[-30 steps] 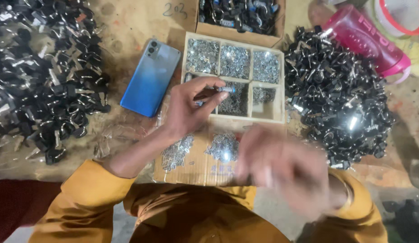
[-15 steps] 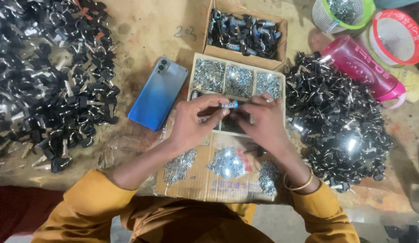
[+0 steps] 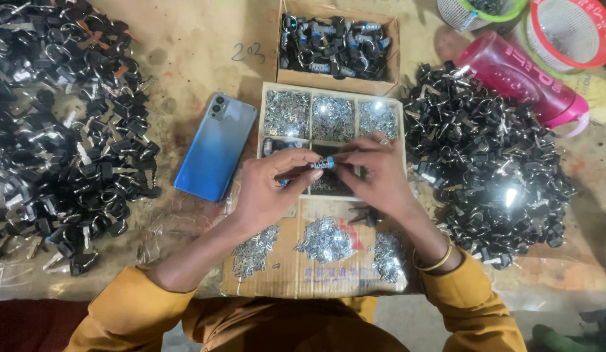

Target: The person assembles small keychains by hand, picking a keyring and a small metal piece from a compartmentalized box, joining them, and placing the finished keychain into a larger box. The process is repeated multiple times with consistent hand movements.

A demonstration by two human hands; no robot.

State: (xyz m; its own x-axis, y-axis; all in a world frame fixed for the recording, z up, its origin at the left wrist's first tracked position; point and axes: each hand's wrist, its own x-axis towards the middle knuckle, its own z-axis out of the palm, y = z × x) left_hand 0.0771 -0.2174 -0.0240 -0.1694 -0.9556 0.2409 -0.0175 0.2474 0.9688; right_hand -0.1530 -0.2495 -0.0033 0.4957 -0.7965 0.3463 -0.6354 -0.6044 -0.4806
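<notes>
Best done low over the divided tray: both hands pinching the small dark cylinder, fingertips close, elbows steady, loose metal bits beneath.

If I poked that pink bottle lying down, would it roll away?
Probably a little. The pink bottle lies on its side and looks round, so a push across it should roll it. The loop at its end and the pile of black parts beside it would likely stop it soon. It looks plastic, so probably light.
</notes>
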